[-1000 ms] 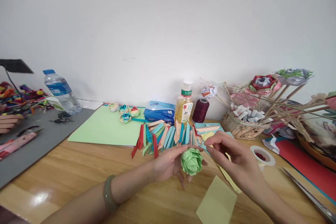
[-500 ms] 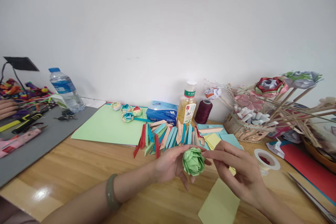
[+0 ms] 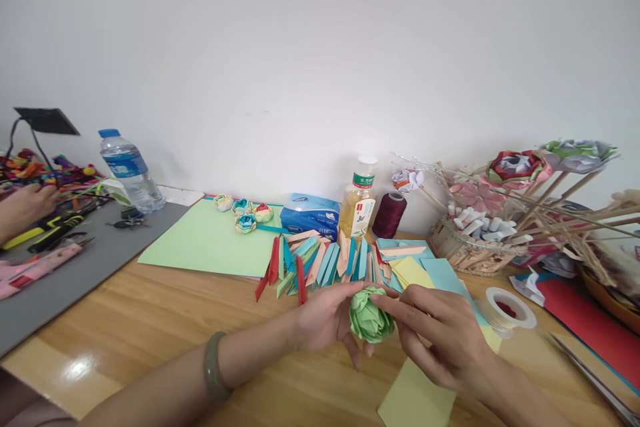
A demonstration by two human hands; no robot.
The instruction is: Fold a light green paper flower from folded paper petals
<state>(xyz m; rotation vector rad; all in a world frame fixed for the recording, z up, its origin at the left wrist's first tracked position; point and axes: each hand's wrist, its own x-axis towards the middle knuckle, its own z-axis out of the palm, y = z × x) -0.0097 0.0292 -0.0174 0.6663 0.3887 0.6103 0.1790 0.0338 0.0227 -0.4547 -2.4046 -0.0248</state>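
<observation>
A green paper flower [image 3: 371,317] with many layered, pointed petals sits in my left hand [image 3: 327,320], whose fingers curl around its left side and underneath. My right hand [image 3: 443,330] is on the flower's right side, index finger laid over the upper petals and the other fingers bent. Its thumb is mostly hidden. Below the right hand, a yellow paper sheet [image 3: 417,400] lies on the table. Just beyond the flower is a pile of folded paper strips [image 3: 327,263] in red, blue, green and peach.
Behind the strips stand a tissue pack [image 3: 310,215], a drink bottle [image 3: 357,207] and a thread spool [image 3: 389,215]. Tape [image 3: 509,310], scissors [image 3: 595,373] and a basket [image 3: 470,250] are right. Small rolled flowers [image 3: 245,223] lie on green paper [image 3: 200,250]. Another person's hand [image 3: 30,207] is far left.
My right index finger has moved left, from the flower's edge onto its upper petals. The flower has tilted slightly. The other person's hand at the far left has shifted and shows more.
</observation>
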